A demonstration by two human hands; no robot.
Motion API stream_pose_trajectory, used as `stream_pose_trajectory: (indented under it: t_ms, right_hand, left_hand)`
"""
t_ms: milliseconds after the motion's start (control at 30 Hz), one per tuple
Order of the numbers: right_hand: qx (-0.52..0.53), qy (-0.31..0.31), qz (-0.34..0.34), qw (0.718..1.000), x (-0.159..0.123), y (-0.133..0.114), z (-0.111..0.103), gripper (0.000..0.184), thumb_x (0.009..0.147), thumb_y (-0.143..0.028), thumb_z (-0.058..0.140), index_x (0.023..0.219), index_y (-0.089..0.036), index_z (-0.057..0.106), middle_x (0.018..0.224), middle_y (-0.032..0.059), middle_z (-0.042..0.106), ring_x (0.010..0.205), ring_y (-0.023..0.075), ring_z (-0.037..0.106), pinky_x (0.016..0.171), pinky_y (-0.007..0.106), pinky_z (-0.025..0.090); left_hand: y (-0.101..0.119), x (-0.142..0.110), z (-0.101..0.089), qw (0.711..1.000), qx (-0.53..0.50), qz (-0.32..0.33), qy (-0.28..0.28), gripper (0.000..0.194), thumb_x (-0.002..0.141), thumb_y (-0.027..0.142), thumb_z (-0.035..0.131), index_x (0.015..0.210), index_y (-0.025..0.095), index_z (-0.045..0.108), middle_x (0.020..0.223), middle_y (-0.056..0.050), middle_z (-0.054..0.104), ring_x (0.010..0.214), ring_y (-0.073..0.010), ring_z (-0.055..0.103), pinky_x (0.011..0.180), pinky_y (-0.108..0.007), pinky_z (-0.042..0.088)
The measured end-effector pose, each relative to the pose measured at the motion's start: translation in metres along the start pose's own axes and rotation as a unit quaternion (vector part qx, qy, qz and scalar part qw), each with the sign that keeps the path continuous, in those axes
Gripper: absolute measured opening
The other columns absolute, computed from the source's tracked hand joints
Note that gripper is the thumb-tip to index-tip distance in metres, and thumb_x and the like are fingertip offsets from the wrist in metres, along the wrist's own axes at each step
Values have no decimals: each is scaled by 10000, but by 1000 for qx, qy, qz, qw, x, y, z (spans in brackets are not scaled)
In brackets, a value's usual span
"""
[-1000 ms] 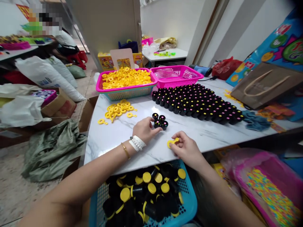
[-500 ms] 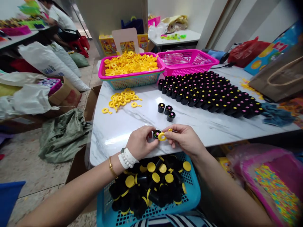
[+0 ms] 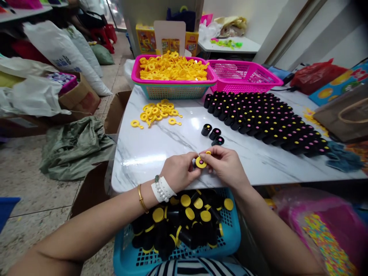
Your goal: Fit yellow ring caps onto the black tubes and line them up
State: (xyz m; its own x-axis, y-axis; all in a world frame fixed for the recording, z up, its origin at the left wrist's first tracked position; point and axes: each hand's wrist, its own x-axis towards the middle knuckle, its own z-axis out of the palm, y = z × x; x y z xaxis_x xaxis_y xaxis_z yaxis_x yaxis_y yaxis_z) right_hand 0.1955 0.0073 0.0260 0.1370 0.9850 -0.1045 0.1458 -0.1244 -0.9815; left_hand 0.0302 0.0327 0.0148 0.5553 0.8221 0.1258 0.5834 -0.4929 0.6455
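Above table (image 3: 155, 153), right hand (image 3: 230, 165) pinches yellow ring (image 3: 198, 165); sack lettering (image 3: 62, 61) seems unreadable.

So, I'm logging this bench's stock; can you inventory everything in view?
Held cup: one, black, front centre
Held ring: one, yellow, over cup
Loose cups: three, black, behind them
Cup rows: many, black, table's right
Ring pile: many, yellow, table's left
Ring basket: one, pink rim, table's back
Second basket: one, pink, beside it
Capped cups: many, black-yellow, in front blue basket
Table: one, white, centre
Sacks: several, white, green, left
Plastic bag: one, red, right
Paper bag: one, brown, right
Tub: one, pink, lower right
Person: one, back left
Left grip: one, on cup
Right grip: one, on ring
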Motion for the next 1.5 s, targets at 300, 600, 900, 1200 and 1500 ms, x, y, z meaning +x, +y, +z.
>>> stream_pose_trajectory:
  t_ms: [300, 600, 900, 1200, 1500]
  right_hand:
    - [-9, -43, -31, 999, 4, 3, 1, 172, 790, -317, 680, 760, -152, 643, 674, 1, 644, 579, 102, 555, 533, 215, 441]
    - [19, -24, -9, 1000, 0, 14, 6, 267, 811, -435, 660, 820, -171, 623, 654, -20, 605, 406, 75, 480, 366, 196, 390]
    - [134, -61, 24, 989, -5, 18, -11, 415, 836, -528, 613, 720, -136, 691, 658, 35, 601, 610, 116, 570, 582, 235, 505]
    - [144, -276, 128, 942, 5, 12, -28, 300, 863, -417, 646, 1024, -176, 566, 508, -78, 550, 337, 78, 502, 305, 150, 389]
    - [181, -234, 141, 945, -7, 15, -46, 256, 839, -335, 678, 990, -138, 617, 794, 59, 726, 597, 120, 682, 516, 200, 543]
  left_hand:
    - [2, 3, -3, 992, -120, -29, 3, 223, 772, 303, 650, 948, 165, 649, 613, 33, 626, 541, -109, 573, 552, -221, 425]
    - [5, 8, -2, 935, -319, -141, -71, 251, 911, 411, 489, 792, 190, 505, 533, 53, 571, 348, -84, 472, 378, -197, 344]
    - [3, -6, 13, 996, -61, 29, 62, 228, 836, 351, 645, 956, 157, 637, 772, -22, 665, 654, -148, 585, 621, -262, 436]
    - [-3, -7, 2, 994, -20, 100, -31, 250, 910, 318, 502, 1080, 168, 607, 848, -41, 696, 697, -154, 636, 634, -250, 474]
    - [-2, -8, 6, 986, 136, 100, -11, 255, 924, 373, 430, 932, 150, 553, 707, -50, 661, 573, -185, 616, 514, -274, 431]
